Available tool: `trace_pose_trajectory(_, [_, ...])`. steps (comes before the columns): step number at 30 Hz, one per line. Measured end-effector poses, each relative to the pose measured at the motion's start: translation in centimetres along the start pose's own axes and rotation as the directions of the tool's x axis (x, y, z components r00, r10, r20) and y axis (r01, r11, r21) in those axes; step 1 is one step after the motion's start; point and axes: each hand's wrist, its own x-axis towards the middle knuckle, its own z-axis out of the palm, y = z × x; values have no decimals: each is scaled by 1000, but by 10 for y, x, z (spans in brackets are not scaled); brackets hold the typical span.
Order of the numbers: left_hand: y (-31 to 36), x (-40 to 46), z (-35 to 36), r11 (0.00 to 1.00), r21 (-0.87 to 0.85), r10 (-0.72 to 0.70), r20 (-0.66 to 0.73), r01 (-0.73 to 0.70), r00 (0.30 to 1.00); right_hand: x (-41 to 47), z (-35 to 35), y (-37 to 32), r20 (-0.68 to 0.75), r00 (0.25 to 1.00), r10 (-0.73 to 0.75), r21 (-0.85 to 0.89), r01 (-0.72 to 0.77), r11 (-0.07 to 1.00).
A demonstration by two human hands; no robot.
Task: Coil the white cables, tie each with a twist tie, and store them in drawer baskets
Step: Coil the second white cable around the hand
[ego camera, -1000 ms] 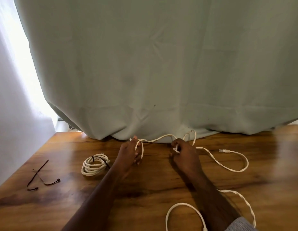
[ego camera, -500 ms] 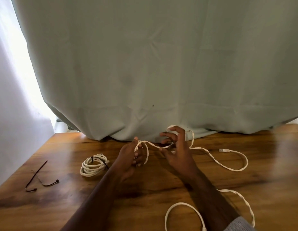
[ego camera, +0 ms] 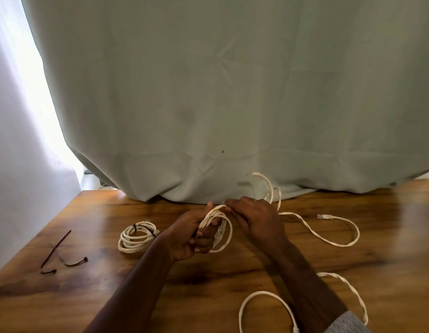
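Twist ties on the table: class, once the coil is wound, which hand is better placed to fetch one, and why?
Probably the right hand: the left hand grips the coil, so it stays put, though the twist ties lie far left.

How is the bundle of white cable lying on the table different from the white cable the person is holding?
The coiled white cable bundle lies untouched on the wooden table, while the white cable in the hands is gripped by the left hand, with the right hand beside it. The bundle is fully wound and bound by a dark tie; the held cable has a few loops, and its loose length trails across the table. Both are white cord.
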Motion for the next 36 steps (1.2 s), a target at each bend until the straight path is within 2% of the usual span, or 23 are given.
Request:
trace_pose_trajectory(6, [3,0,5,994,-107,48,174,-30,984,3,-5,-7,56,998,37,104,-43,994])
trace_pose_trajectory(9, [5,-1,1,966,-251,123,267,-54,956,3,-5,-9,47,998,37,80,-41,996])
trace_pose_trajectory(11, [10,-2,-3,919,-384,225,315,-93,922,3,-4,-7,40,998,43,47,-44,998])
trace_pose_trajectory(14, [15,-5,-10,855,-476,358,250,-208,900,3,-1,-5,87,995,42,-11,-42,999])
trace_pose_trajectory(18, [16,-5,-11,805,-518,428,168,-290,888,6,1,-12,139,990,24,-107,-9,994])
trace_pose_trajectory(21, [17,-5,-8,788,-503,445,66,-355,893,8,3,-14,111,994,3,-181,17,983])
trace_pose_trajectory(27, [19,-4,3,746,-498,463,-88,-442,882,7,8,-23,161,986,31,-259,12,966])
trace_pose_trajectory(30, [26,-6,4,729,-456,480,-190,-510,857,6,10,-27,246,969,28,-288,45,957])
trace_pose_trajectory(33, [30,-8,-1,710,-409,489,-299,-573,820,7,9,-30,270,963,-20,-273,96,957])
trace_pose_trajectory(36, [29,-4,-1,734,-332,457,-403,-592,793,8,9,-36,312,948,-60,-261,146,954])
